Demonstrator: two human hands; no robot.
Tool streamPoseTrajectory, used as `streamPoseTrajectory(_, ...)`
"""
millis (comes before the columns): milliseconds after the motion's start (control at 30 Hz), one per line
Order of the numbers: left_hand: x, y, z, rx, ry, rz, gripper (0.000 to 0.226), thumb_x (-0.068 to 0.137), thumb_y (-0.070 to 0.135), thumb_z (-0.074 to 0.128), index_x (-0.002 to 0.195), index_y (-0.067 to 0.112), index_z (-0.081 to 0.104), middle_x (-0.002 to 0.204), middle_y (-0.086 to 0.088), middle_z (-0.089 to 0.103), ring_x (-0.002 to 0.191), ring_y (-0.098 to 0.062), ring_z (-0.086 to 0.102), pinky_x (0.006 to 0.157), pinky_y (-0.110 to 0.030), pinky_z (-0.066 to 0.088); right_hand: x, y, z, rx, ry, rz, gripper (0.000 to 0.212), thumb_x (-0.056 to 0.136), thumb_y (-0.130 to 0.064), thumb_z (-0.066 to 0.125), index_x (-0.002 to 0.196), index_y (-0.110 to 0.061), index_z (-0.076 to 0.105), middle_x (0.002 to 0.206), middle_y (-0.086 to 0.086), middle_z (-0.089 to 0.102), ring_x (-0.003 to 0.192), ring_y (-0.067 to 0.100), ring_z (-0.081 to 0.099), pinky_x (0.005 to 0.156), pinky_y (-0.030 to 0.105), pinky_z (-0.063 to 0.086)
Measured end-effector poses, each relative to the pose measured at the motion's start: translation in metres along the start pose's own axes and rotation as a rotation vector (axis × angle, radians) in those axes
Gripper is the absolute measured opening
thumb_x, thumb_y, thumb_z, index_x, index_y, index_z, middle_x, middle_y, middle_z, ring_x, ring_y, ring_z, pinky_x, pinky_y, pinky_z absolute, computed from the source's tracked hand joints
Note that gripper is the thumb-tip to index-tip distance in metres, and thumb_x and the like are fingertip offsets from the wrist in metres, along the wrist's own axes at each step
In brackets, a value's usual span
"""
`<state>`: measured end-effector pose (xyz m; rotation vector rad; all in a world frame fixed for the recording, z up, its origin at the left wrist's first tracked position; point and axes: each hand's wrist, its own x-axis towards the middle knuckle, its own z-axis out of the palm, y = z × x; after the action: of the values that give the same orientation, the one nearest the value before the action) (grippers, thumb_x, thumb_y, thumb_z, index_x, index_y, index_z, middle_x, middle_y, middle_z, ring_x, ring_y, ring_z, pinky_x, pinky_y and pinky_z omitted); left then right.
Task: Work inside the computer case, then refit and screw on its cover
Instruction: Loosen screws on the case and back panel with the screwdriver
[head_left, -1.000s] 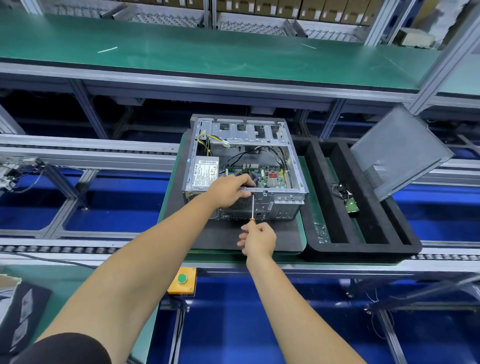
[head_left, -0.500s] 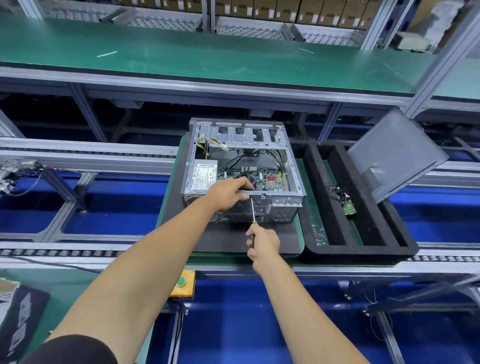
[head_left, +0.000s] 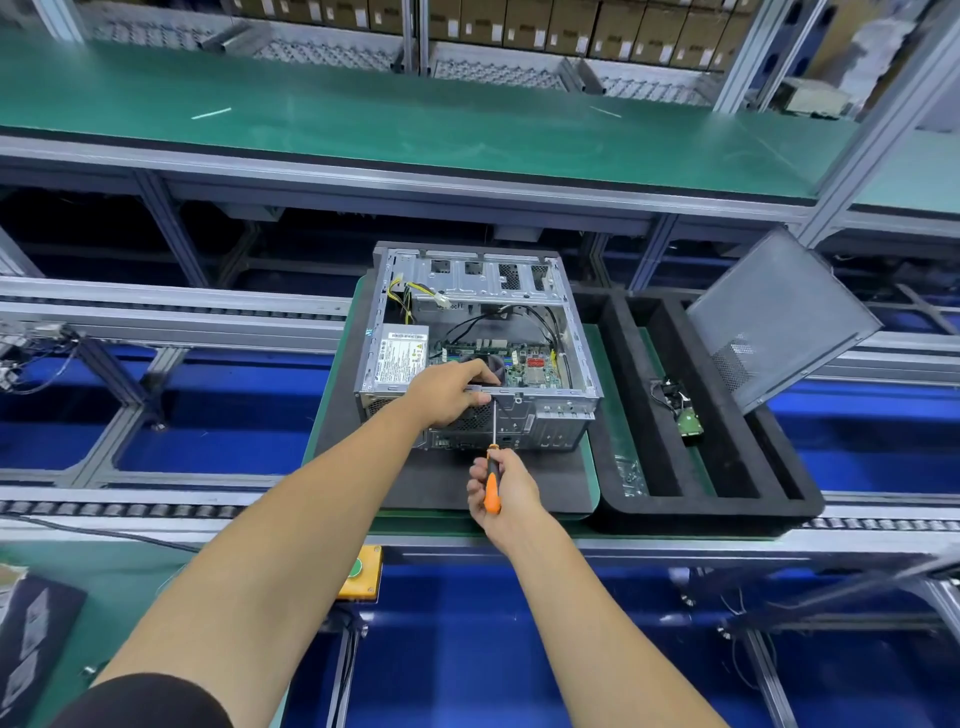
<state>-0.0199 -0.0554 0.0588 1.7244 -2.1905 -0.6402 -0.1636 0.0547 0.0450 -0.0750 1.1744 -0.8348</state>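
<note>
Sheet steel makes the open grey computer case (head_left: 475, 343) stiff and probably heavy, with edges that may be sharp; it sits on the black foam mat (head_left: 519, 480) toward the mat's far edge. Its folded near rim, where the left hand (head_left: 451, 391) curls over it, looks the safest hold. The grey perforated metal cover (head_left: 779, 317) leans at the black foam tray's (head_left: 711, 506) far right corner. The right hand (head_left: 506, 491) grips an orange-handled screwdriver (head_left: 492, 480), tip at that rim. Since a second ago, this hand has slid lower on the handle, baring more orange.
</note>
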Motion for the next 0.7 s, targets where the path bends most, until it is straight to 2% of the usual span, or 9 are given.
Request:
streamPoseTrajectory(133, 0.001, -0.001, 0.001, 0.003, 0.002, -0.01, 0.026, 0.098, 0.037, 0.064, 0.124, 0.036, 0.061, 0.13, 0.007, 0.066, 0.116, -0.019, 0.061, 0.09, -0.037, 0.049, -0.003, 0.002, 0.011, -0.323, 0.262, -0.279, 0.011, 0.088, -0.02, 0.061, 0.082, -0.01, 0.062, 0.058, -0.001, 0.058, 0.038, 0.016, 0.044, 0.044, 0.024, 0.035)
streamPoseTrajectory(200, 0.001, -0.001, 0.0, 0.0, -0.004, -0.013, 0.027, 0.098, 0.037, 0.064, 0.125, 0.035, 0.061, 0.131, 0.007, 0.066, 0.116, -0.019, 0.061, 0.089, -0.037, 0.048, -0.005, 0.005, 0.014, -0.585, 0.393, -0.492, 0.014, 0.086, -0.023, 0.064, 0.09, -0.016, 0.053, 0.07, -0.003, 0.06, 0.054, 0.018, 0.053, 0.053, 0.03, 0.039)
streamPoseTrajectory(267, 0.002, 0.0, 0.0, -0.004, -0.009, -0.017, 0.027, 0.098, 0.037, 0.064, 0.125, 0.035, 0.061, 0.131, 0.008, 0.066, 0.116, -0.018, 0.061, 0.09, -0.037, 0.048, -0.004, 0.009, 0.016, -0.771, 0.459, -0.584, 0.017, 0.087, -0.021, 0.063, 0.087, -0.018, 0.047, 0.076, -0.002, 0.06, 0.067, 0.02, 0.056, 0.057, 0.033, 0.038)
streamPoseTrajectory(333, 0.001, -0.001, 0.001, -0.008, -0.005, -0.023, 0.027, 0.098, 0.037, 0.064, 0.125, 0.035, 0.061, 0.132, 0.009, 0.065, 0.116, -0.018, 0.061, 0.09, -0.037, 0.048, -0.001, 0.01, 0.018, -0.627, 0.369, -0.55, 0.014, 0.091, -0.012, 0.057, 0.083, -0.013, 0.046, 0.068, 0.001, 0.056, 0.055, 0.021, 0.049, 0.051, 0.03, 0.035)
streamPoseTrajectory(400, 0.001, -0.001, 0.001, -0.008, -0.001, -0.02, 0.026, 0.098, 0.037, 0.064, 0.124, 0.035, 0.061, 0.132, 0.01, 0.065, 0.117, -0.017, 0.061, 0.091, -0.036, 0.049, 0.004, 0.009, 0.019, -0.243, 0.152, -0.337, 0.016, 0.095, -0.003, 0.051, 0.081, -0.01, 0.045, 0.054, 0.003, 0.046, 0.038, 0.016, 0.031, 0.039, 0.024, 0.025)
streamPoseTrajectory(467, 0.001, -0.002, 0.0, -0.03, -0.007, -0.018, 0.027, 0.098, 0.036, 0.064, 0.125, 0.034, 0.061, 0.132, 0.01, 0.065, 0.119, -0.016, 0.06, 0.093, -0.037, 0.049, 0.005, 0.005, 0.011, 0.083, -0.071, -0.102, 0.025, 0.098, -0.004, 0.051, 0.076, -0.012, 0.043, 0.05, -0.002, 0.039, 0.033, 0.012, 0.024, 0.031, 0.023, 0.022)
streamPoseTrajectory(533, 0.001, -0.001, 0.0, -0.044, -0.017, -0.026, 0.027, 0.098, 0.036, 0.064, 0.125, 0.034, 0.061, 0.132, 0.01, 0.065, 0.117, -0.016, 0.061, 0.095, -0.038, 0.049, 0.006, 0.002, 0.004, 0.213, -0.191, 0.0, 0.028, 0.1, -0.009, 0.051, 0.073, -0.015, 0.045, 0.05, -0.006, 0.037, 0.031, 0.008, 0.025, 0.03, 0.02, 0.023)
streamPoseTrajectory(600, 0.001, -0.001, -0.001, -0.052, -0.02, -0.033, 0.027, 0.099, 0.037, 0.064, 0.125, 0.035, 0.061, 0.132, 0.009, 0.065, 0.113, -0.015, 0.062, 0.091, -0.036, 0.049, 0.004, -0.001, 0.0, 0.159, -0.168, -0.001, 0.024, 0.097, -0.009, 0.054, 0.075, -0.016, 0.048, 0.052, -0.006, 0.043, 0.033, 0.008, 0.027, 0.031, 0.019, 0.021)
streamPoseTrajectory(700, 0.001, -0.001, -0.001, -0.052, -0.03, -0.026, 0.028, 0.098, 0.036, 0.064, 0.126, 0.034, 0.061, 0.132, 0.009, 0.065, 0.114, -0.016, 0.061, 0.09, -0.036, 0.048, -0.001, -0.006, 0.002, -0.076, 0.046, -0.07, 0.013, 0.089, -0.008, 0.061, 0.077, -0.012, 0.059, 0.058, -0.002, 0.059, 0.039, 0.01, 0.037, 0.035, 0.019, 0.024)
